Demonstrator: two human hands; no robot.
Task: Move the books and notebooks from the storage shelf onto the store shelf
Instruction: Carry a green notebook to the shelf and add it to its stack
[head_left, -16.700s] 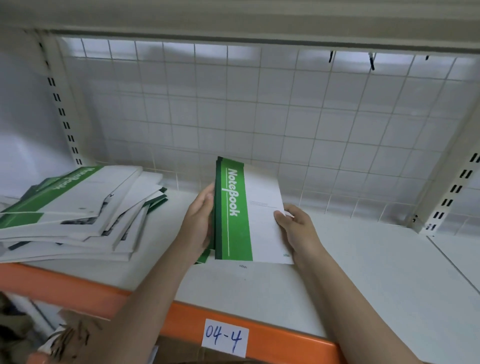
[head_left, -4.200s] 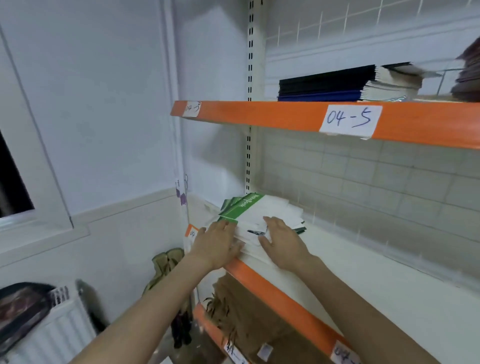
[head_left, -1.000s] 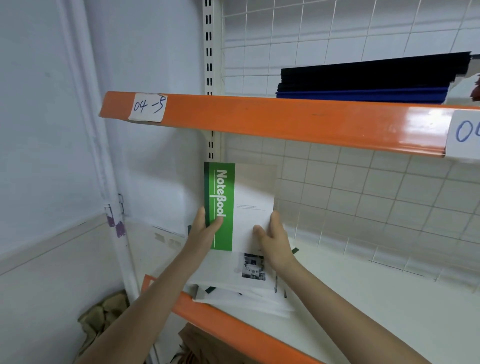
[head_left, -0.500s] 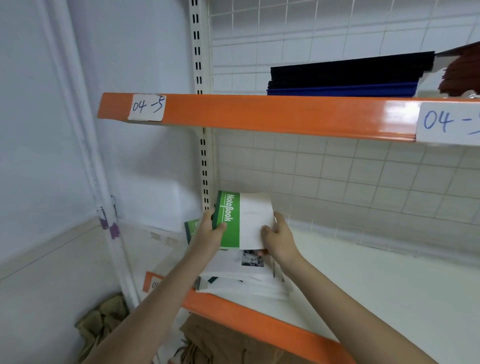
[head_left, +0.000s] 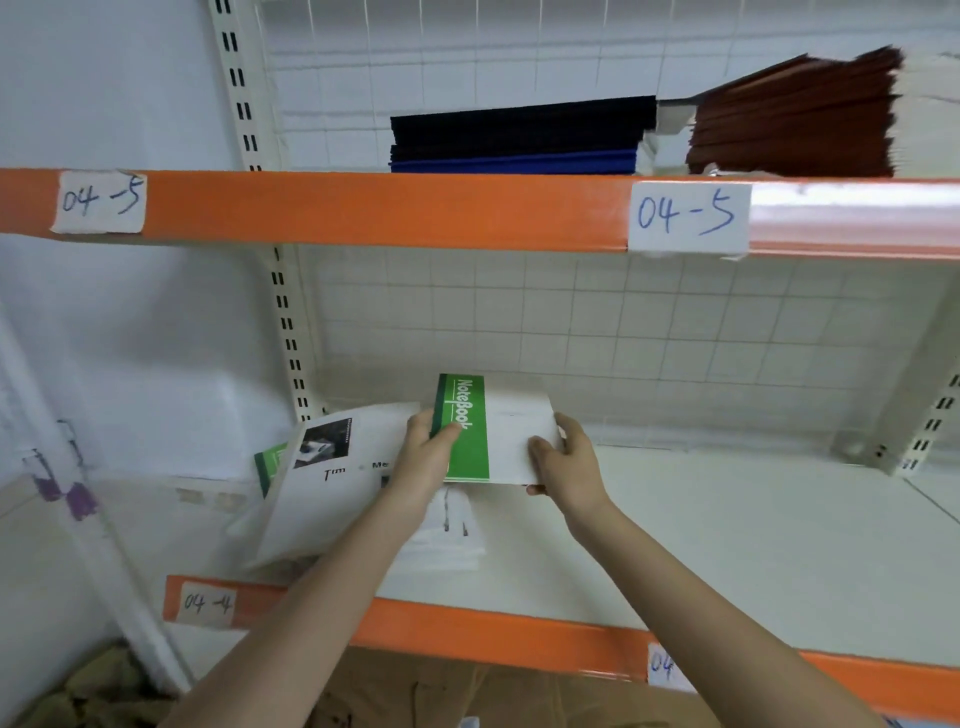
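A white notebook with a green "NoteBook" band (head_left: 511, 431) is held in both hands above the white shelf 04-4 (head_left: 727, 545). My left hand (head_left: 426, 457) grips its left edge, thumb on the green band. My right hand (head_left: 563, 460) grips its lower right corner. To the left, a loose pile of white and green notebooks (head_left: 332, 483) lies on the shelf, its top one tilted and overhanging the left end. Other white notebooks (head_left: 452, 540) lie flat under my hands.
The upper shelf 04-5 (head_left: 363, 208) holds a stack of black and blue notebooks (head_left: 519, 135) and a stack of brown ones (head_left: 795, 119). A wire grid backs the shelves. Perforated uprights (head_left: 285, 322) stand at both ends. Brown cardboard (head_left: 441, 691) lies below.
Both hands have carried the held notebook a little to the right, away from the pile. A white notebook in the left pile now lies tilted and uncovered. The camera has turned right.
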